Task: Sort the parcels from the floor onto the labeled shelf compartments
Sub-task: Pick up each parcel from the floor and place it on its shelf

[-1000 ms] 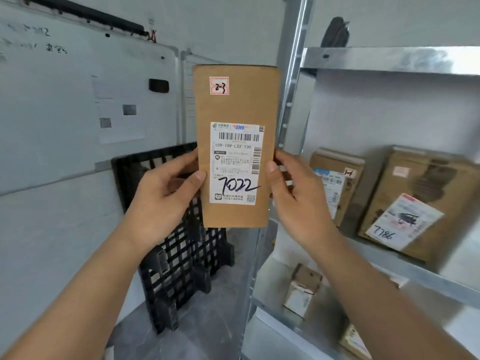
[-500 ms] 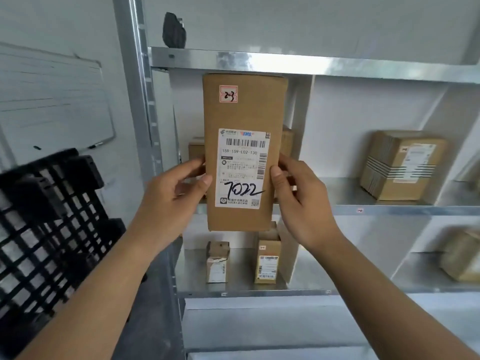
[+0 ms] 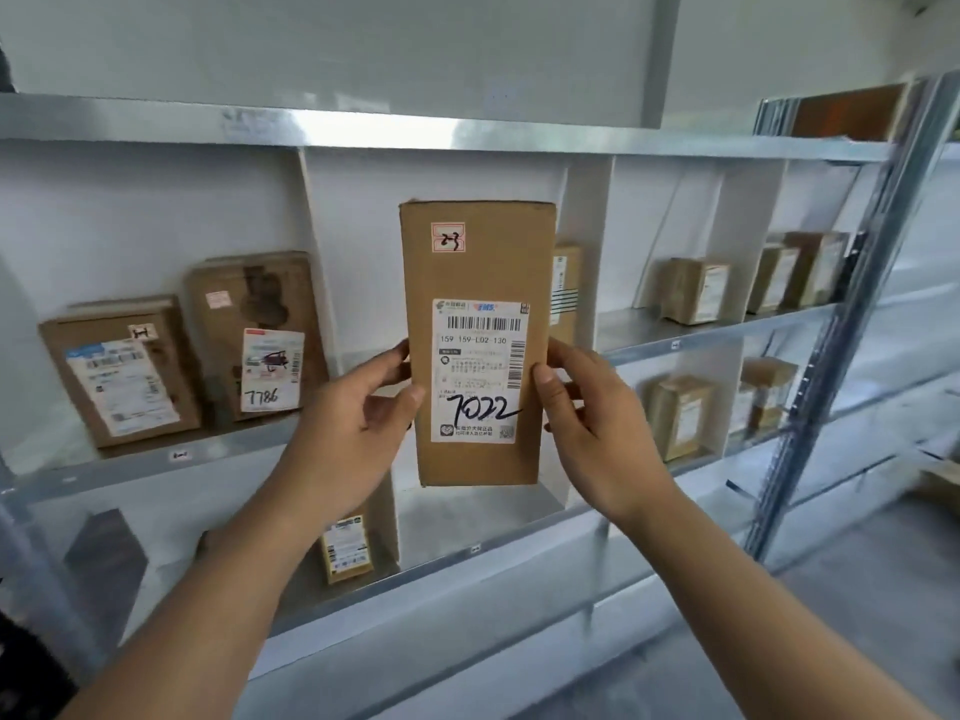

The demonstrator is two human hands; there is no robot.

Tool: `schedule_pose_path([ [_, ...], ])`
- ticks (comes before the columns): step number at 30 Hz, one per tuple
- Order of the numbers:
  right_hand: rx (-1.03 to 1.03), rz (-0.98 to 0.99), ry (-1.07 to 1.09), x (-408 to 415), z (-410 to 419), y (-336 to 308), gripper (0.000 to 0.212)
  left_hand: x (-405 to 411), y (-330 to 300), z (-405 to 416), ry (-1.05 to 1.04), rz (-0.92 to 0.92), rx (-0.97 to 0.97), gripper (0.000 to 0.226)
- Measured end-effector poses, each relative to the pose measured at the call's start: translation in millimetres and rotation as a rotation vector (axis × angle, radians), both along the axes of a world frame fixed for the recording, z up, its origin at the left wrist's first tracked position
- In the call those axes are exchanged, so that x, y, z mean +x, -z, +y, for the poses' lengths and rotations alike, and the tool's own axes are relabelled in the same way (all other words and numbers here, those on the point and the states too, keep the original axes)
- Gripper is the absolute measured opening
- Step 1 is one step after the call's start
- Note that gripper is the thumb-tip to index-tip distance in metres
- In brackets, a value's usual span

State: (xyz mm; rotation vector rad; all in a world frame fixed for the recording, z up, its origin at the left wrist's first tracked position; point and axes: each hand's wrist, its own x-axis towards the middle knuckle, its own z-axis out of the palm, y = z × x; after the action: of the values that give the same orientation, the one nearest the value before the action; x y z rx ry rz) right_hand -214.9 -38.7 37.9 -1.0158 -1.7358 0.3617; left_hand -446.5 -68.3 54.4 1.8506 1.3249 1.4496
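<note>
Since 0.5 s ago view panned right along the metal shelf (image 3: 717, 332), parcel (image 3: 475, 345) unchanged upright between both hands: tall smooth brown cardboard box, white label marked 7022, lower side edges pinched by left hand (image 3: 358, 423) and right hand (image 3: 592, 423), thumbs on its front, before the middle compartment.

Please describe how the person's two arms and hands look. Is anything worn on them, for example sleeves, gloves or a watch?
Both forearms are bare up to the frame edge: no sleeves, gloves, watch or bracelet show. The left hand and the right hand wear no rings that can be seen. The thumbnails are short and unpainted. A bit of dark clothing shows at the lower left corner.
</note>
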Motion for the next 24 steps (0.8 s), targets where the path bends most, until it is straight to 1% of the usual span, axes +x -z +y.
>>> schedule_pose_path([
  [3, -0.024, -0.042, 0.01, 62.5, 9.3, 8.6, 0.04, 59.6, 11.0, 21.9, 0.032, 0.028, -0.036, 0.038],
  [6, -0.052, -0.082, 0.025, 127.0, 22.2, 23.1, 0.044, 122.3, 25.4, 43.2, 0.067, 0.01, -0.069, 0.035],
  [10, -0.139, -0.09, 0.033, 206.2, 42.3, 49.6, 0.049, 199.1, 47.6, 68.5, 0.083, 0.012, -0.117, 0.033],
  [13, -0.205, -0.093, 0.023, 253.6, 57.3, 66.7, 0.051, 244.0, 62.1, 86.8, 0.085, 0.075, -0.176, 0.033],
  [19, -0.3, -0.144, 0.048, 322.0, 106.6, 105.2, 0.049, 310.1, 93.8, 136.7, 0.09, 0.315, -0.251, 0.034],
  [21, -0.325, -0.155, 0.061, 339.6, 126.9, 120.1, 0.049, 326.7, 109.2, 159.3, 0.1, 0.35, -0.275, 0.031],
  [24, -0.359, -0.164, 0.09, 363.2, 157.5, 139.8, 0.051, 349.0, 133.9, 196.9, 0.112, 0.337, -0.296, 0.028],
])
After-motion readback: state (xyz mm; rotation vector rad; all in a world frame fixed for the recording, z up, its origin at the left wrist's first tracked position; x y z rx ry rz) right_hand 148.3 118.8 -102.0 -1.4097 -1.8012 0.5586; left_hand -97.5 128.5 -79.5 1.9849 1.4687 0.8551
